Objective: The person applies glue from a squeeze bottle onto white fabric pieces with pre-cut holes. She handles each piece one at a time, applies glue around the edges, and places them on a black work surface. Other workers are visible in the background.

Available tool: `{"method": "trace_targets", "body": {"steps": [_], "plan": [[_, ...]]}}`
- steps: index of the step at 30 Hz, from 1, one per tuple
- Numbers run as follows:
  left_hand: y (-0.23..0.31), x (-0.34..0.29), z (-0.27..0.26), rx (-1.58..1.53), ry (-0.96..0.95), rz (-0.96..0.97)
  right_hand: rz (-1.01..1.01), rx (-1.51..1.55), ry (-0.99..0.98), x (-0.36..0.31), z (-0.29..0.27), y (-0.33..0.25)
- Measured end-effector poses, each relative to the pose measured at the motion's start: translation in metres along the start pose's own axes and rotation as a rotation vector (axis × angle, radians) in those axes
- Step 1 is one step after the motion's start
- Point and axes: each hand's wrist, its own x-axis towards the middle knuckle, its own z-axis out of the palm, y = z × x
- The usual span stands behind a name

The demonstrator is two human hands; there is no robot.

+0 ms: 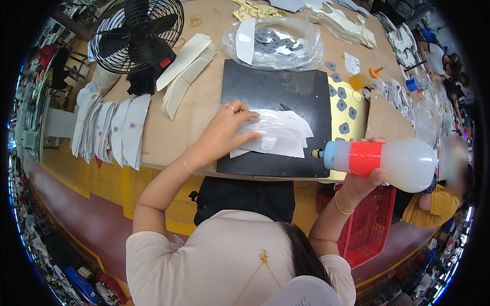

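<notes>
My right hand (365, 178) is wrapped round a translucent squeeze bottle (408, 163) with a pale blue cap, a band of red tape and whitish contents. The bottle lies tilted sideways, its nozzle pointing left, just right of a fanned stack of white cut pieces (286, 132). Those pieces have small glossy patches and rest on a black mat (275, 92). My left hand (229, 130) lies over the stack's left end, thumb and fingers apart, fingertips touching the top pieces.
Grey small pads (342, 104) lie on a yellow board (354, 120) beside the mat. Behind it sits a plastic bag (306, 56) of grey pads. A black fan (138, 35) and bundled white pieces (132, 130) stand left. An orange-capped bottle (360, 80) and red basket (370, 224) are right.
</notes>
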Motion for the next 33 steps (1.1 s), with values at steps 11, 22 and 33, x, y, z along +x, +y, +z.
{"method": "trace_targets", "body": {"steps": [11,22,33], "plan": [[0.030,-0.016,0.028,0.382,0.131,0.267,-0.010,-0.104,0.034,-0.012,0.002,-0.009],[0.045,-0.021,0.028,0.159,-0.113,0.179,-0.017,-0.218,-0.029,-0.020,-0.011,-0.010],[0.049,-0.028,0.039,-1.485,-0.477,-0.684,-0.123,-0.246,0.047,-0.020,-0.016,-0.006]]}}
